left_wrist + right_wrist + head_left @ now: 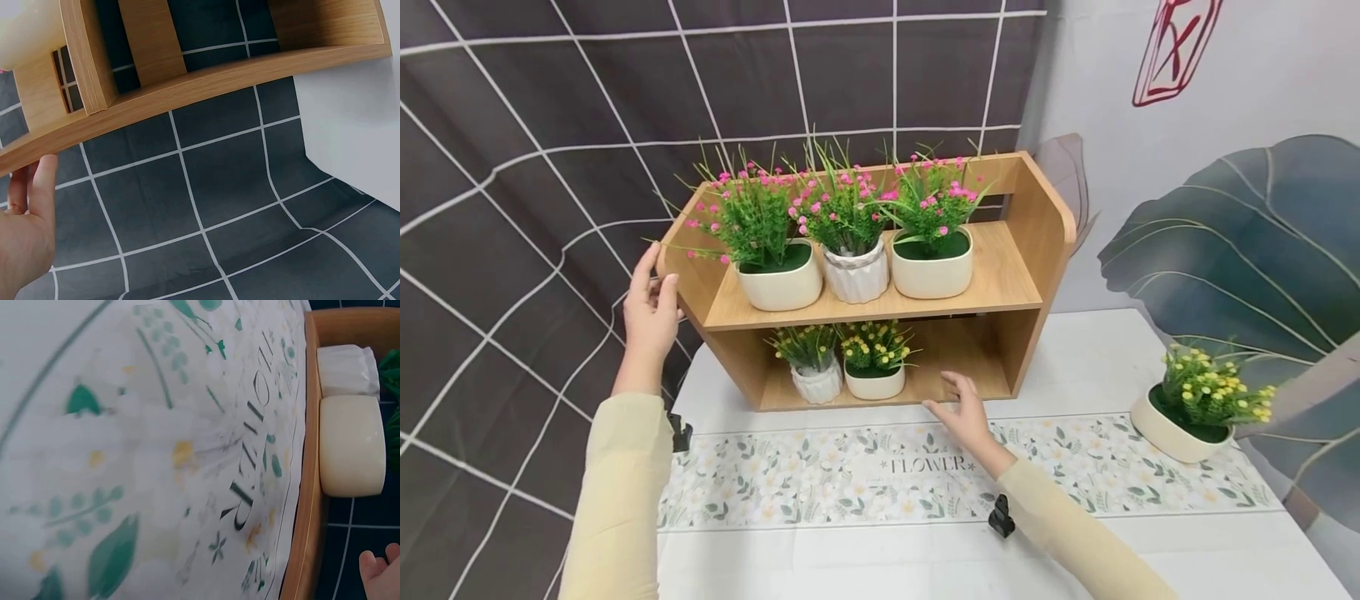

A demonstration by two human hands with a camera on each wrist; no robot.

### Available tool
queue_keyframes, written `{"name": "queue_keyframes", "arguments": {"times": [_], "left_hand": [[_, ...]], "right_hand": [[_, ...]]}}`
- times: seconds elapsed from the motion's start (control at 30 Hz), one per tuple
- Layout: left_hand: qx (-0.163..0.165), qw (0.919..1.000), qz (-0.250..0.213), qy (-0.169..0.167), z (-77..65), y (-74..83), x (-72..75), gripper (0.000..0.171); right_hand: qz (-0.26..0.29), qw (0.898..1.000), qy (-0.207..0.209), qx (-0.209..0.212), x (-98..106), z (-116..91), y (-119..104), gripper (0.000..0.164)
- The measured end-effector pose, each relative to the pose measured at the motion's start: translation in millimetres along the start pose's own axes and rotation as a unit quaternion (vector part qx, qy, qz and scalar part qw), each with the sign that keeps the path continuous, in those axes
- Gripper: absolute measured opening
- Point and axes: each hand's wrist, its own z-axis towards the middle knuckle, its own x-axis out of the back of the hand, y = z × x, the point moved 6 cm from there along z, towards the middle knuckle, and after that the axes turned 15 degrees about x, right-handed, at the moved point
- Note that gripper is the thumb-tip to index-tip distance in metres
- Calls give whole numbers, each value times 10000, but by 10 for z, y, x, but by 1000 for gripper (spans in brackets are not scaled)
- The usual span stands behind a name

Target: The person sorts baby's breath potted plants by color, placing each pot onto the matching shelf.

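A two-tier wooden shelf [1007, 258] stands on the table. My left hand [651, 321] touches the outer edge of its left side panel; in the left wrist view the thumb [45, 181] meets the wood. Fingers relaxed, my right hand [967, 417] hovers before the lower tier, holding nothing. Left of it sits a cream pot with yellow flowers [875, 385], beside a white ribbed pot with yellow flowers [817, 385]. Above, pink flowers grow in a left cream pot [781, 287], a white ribbed pot [857, 277] and a right cream pot [932, 275].
Another cream pot with yellow flowers [1180, 437] stands at the table's right. A floral runner [850, 475] lettered FLOWER crosses the white table [820, 562]. A black clip [1002, 517] lies by the right sleeve. Dark checked cloth [490, 275] hangs at the left and behind.
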Motion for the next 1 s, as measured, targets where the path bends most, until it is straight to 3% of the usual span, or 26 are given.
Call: {"name": "queue_keyframes", "arguments": {"times": [0.3, 0.63, 0.8, 1.0], "left_hand": [[132, 9999, 54, -44, -19, -33, -8, 49], [129, 9998, 114, -82, -28, -42, -23, 49], [102, 9998, 109, -108, -29, -21, -12, 49], [51, 9999, 119, -95, -22, 10, -1, 49]], "right_hand": [[-932, 9935, -332, 555, 153, -185, -65, 62], [-1126, 9926, -423, 192, 370, -428, -73, 67], [-1610, 9848, -255, 592, 510, -525, -82, 65], [-1840, 9800, 103, 746, 685, -638, -62, 65]]}}
